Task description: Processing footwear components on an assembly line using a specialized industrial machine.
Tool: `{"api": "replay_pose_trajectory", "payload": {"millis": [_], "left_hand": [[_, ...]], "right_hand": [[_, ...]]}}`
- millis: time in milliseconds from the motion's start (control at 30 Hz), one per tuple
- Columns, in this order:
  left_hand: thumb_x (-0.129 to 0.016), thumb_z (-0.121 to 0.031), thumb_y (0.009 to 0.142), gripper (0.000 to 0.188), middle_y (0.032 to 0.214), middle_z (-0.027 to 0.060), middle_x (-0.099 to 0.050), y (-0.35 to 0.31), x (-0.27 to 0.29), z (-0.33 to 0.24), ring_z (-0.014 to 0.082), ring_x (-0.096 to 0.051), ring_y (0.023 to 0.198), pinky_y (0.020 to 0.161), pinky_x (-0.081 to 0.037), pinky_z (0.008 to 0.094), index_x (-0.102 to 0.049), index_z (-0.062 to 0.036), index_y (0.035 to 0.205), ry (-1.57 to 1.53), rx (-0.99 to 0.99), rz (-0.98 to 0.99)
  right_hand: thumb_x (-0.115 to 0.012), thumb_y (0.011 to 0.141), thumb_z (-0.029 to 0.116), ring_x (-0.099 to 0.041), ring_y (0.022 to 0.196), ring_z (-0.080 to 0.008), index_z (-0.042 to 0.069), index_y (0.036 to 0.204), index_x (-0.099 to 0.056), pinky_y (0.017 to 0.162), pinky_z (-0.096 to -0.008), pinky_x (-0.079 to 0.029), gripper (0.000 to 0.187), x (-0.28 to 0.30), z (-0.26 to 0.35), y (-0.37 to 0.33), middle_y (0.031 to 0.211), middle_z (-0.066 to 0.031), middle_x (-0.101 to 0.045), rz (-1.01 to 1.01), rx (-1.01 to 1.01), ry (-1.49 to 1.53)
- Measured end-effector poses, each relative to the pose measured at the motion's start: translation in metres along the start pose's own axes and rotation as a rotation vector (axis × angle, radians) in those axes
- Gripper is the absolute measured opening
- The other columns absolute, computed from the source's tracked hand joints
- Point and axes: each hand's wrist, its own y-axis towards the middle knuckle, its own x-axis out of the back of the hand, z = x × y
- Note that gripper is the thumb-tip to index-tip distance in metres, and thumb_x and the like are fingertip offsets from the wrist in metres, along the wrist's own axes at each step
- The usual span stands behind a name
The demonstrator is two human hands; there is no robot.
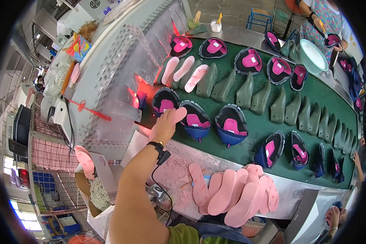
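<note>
Head cam view: the green belt (pixel 258 126) has a bare strip between the near row of shoes and the grey-green foot moulds (pixel 245 91), but the left end is tight. Clear plastic flaps (pixel 144 44) hang off the machine right by the work. Along the near edge there's a metal ledge (pixel 286 185), and a pile of pink insoles (pixel 232 191) takes up a good chunk of it, with one end sticking out past the edge.

Left hand (pixel 163 129) is closed around a pink insole (pixel 179 115), fingers wrapped over the middle, one end poking out up and to the right. It's over the near side of the belt, between two open blue shoes (pixel 197 132); can't tell if it touches either one.

The palm side and most of the insole are covered by the hand. Right hand is out of shot, so no clue about those fingers. Far right, a co-worker's hands (pixel 334 217) are cut up by the dark lens rim, and the last shoes there are squashed and hard to make out.
</note>
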Motion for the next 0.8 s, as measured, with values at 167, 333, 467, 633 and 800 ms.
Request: {"api": "replay_pose_trajectory", "payload": {"millis": [167, 333, 467, 633, 800], "left_hand": [[-0.058, -0.019, 0.090, 0.036, 0.117, 0.0106, -0.063, 0.017, -0.008, 0.045, 0.0296, -0.063, 0.106, 0.086, -0.049, 0.0503, -0.058, -0.0105, 0.125, 0.534, 0.250, 0.400], [-0.059, -0.008, 0.088, 0.040, 0.121, 0.0094, -0.060, 0.028, 0.013, 0.077, 0.0344, -0.064, 0.107, 0.085, -0.053, 0.0520, -0.053, -0.0102, 0.127, 0.475, 0.324, 0.170], [-0.063, -0.004, 0.079, 0.050, 0.118, 0.0173, -0.060, 0.051, 0.036, 0.015, 0.0426, -0.063, 0.100, 0.088, -0.052, 0.0525, -0.052, -0.0081, 0.128, 0.075, 0.116, 0.126], [-0.058, -0.003, 0.081, 0.043, 0.113, 0.0209, -0.059, 0.060, 0.064, -0.110, 0.0428, -0.057, 0.108, 0.092, -0.049, 0.0490, -0.054, -0.0056, 0.124, -0.256, -0.005, -0.003], [-0.062, -0.013, 0.085, 0.042, 0.121, 0.0191, -0.057, 0.048, 0.082, -0.229, 0.0422, -0.061, 0.106, 0.085, -0.054, 0.0500, -0.053, -0.0098, 0.126, -0.503, 0.047, 0.132]], "right_hand": [[-0.056, 0.099, 0.030, -0.065, 0.058, -0.0142, 0.014, 0.109, -0.057, 0.042, -0.0258, -0.047, 0.018, -0.006, -0.001, 0.003, 0.079, -0.0023, -0.065, 0.038, -0.001, 0.010], [-0.057, 0.098, 0.030, -0.068, 0.064, -0.0169, 0.012, 0.116, -0.057, 0.050, -0.0290, -0.053, 0.026, -0.002, 0.003, -0.006, 0.084, -0.0058, -0.068, 0.060, -0.037, 0.036], [-0.057, 0.097, 0.030, -0.068, 0.064, -0.0168, 0.012, 0.108, -0.060, 0.048, -0.0274, -0.052, 0.021, -0.011, 0.011, -0.015, 0.084, -0.0053, -0.068, 0.086, 0.038, -0.030], [-0.059, 0.094, 0.032, -0.069, 0.065, -0.0172, 0.011, 0.106, -0.062, 0.052, -0.0283, -0.053, 0.025, -0.035, 0.029, -0.024, 0.084, -0.0061, -0.070, 0.090, 0.074, -0.129], [-0.058, 0.096, 0.030, -0.070, 0.067, -0.0176, 0.008, 0.102, -0.063, 0.055, -0.0302, -0.053, 0.024, -0.050, 0.040, -0.037, 0.085, -0.0065, -0.070, 0.110, 0.151, -0.110]]}}
